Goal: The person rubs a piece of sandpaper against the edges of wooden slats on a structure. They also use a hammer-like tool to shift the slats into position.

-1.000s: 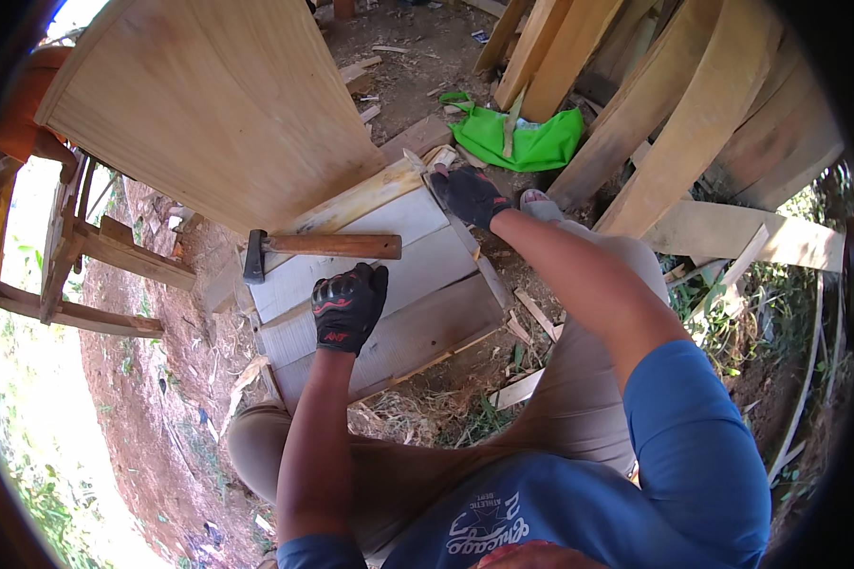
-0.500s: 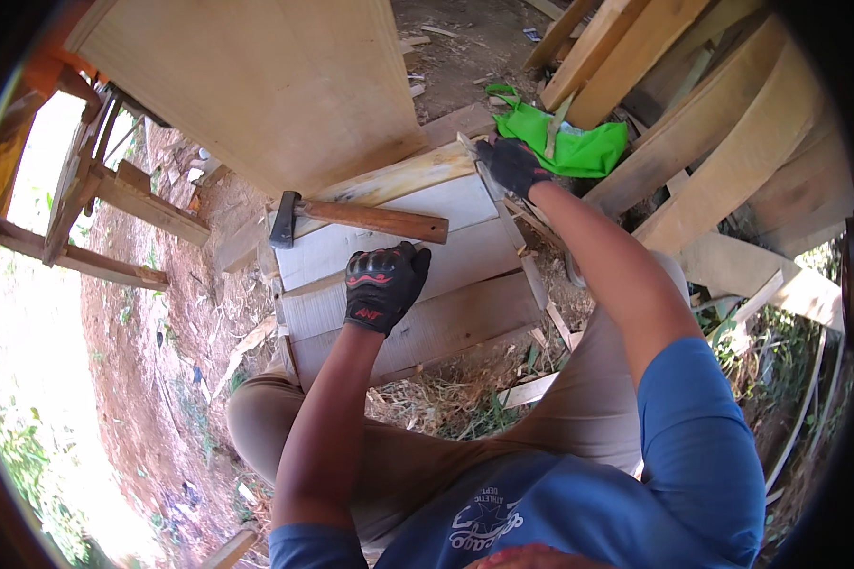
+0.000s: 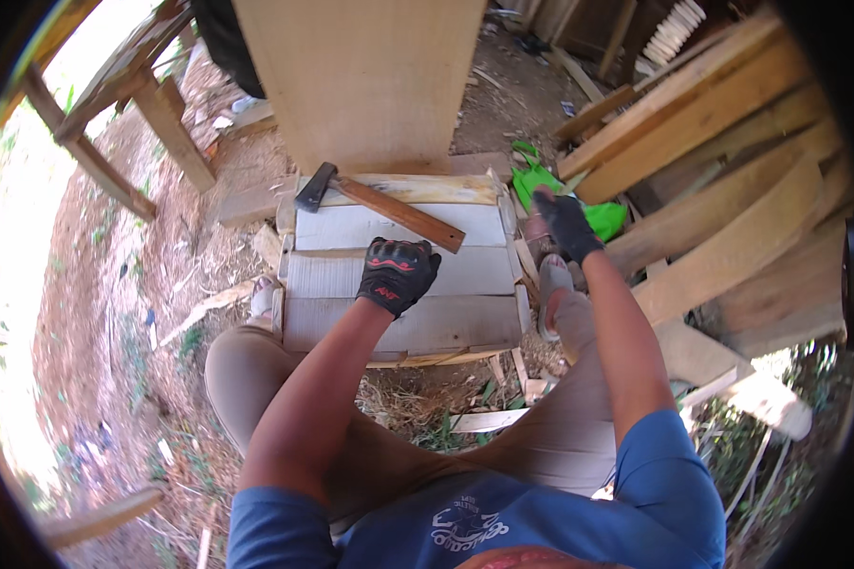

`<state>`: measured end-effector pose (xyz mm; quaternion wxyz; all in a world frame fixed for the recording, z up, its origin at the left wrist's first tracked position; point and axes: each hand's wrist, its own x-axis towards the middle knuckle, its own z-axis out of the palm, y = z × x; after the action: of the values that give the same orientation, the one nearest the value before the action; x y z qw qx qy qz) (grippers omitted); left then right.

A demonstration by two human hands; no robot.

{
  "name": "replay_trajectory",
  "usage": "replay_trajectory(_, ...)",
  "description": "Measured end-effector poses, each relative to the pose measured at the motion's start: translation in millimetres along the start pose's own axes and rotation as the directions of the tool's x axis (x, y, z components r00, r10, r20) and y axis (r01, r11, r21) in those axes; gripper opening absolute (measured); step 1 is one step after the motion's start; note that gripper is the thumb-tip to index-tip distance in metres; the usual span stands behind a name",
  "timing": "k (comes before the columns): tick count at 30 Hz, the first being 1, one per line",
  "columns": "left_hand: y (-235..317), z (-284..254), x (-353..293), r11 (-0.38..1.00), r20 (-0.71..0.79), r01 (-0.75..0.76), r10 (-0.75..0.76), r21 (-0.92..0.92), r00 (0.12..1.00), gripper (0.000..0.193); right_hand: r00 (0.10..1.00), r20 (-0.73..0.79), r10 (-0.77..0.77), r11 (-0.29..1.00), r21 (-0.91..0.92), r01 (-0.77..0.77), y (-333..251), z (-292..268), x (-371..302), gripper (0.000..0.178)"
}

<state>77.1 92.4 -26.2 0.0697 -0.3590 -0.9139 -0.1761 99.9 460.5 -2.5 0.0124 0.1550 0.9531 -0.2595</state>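
My left hand (image 3: 399,275), in a black glove with red trim, rests closed on the box top; what its fingers hold, if anything, is hidden. Beneath it is a low wooden box (image 3: 332,324) topped with pale boards, standing between my legs. A hatchet (image 3: 399,211) with a dark metal head and wooden handle lies slantwise across the far boards, just beyond my left hand. Over past the box's right edge, my gloved right hand (image 3: 569,228) reaches out, fingers extended and slightly blurred, in front of a bright green bag (image 3: 605,218).
A wide upright wooden panel (image 3: 361,85) stands directly behind the box. Long planks (image 3: 731,228) are piled on the right. At the far left is a wooden frame (image 3: 166,123). Wood scraps and shavings litter the dirt ground around my feet.
My right hand has left the box's far right corner and moved outward to the green bag. The left hand stays closed on the boards. My view has turned, so the box appears straighter.
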Motion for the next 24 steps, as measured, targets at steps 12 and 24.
replay_trajectory(12, -1, -5, -6, 0.999, -0.001, -0.001, 0.001, -0.040, 1.000, 0.031, 0.970, -0.116, -0.213, 0.949, -0.263, 0.177, -7, 84, 6, 0.044)
replay_trajectory(24, -3, 1, -3, 0.998, 0.015, 0.020, -0.019, -0.065, 1.000, 0.029, 0.947, -0.195, -0.255, 0.902, -0.401, 0.160, -17, 83, 20, 0.056)
